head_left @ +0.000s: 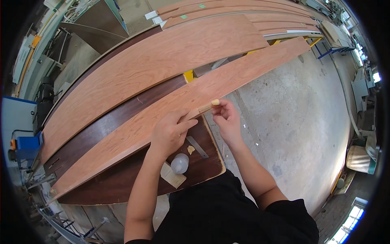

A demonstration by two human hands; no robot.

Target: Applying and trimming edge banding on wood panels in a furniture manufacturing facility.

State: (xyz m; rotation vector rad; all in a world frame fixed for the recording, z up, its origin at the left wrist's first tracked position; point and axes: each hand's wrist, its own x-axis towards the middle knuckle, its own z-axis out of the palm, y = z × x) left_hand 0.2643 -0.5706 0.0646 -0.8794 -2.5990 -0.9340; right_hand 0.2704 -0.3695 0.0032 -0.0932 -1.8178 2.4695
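A long reddish-brown wooden plank (252,67) slants across the bench, its near edge towards me. My left hand (170,132) grips that edge, with fingers on the top face and a digit along the side. At the plank's edge, my right hand (228,122) pinches a small pale-yellow piece (215,102) between thumb and fingers; its exact kind is unclear. Below my hands, on the dark brown board (122,179), are a translucent plastic bottle (179,163), a metal ruler (198,147), a crumpled yellowish scrap (190,150) and a pale flat block (172,175).
A wider wooden panel (154,61) lies beyond the plank, with a gap between them. Several long boards (239,10) are laid out farther back. Grey concrete floor (284,130) stretches to the right. A blue machine part (28,141) stands at the left.
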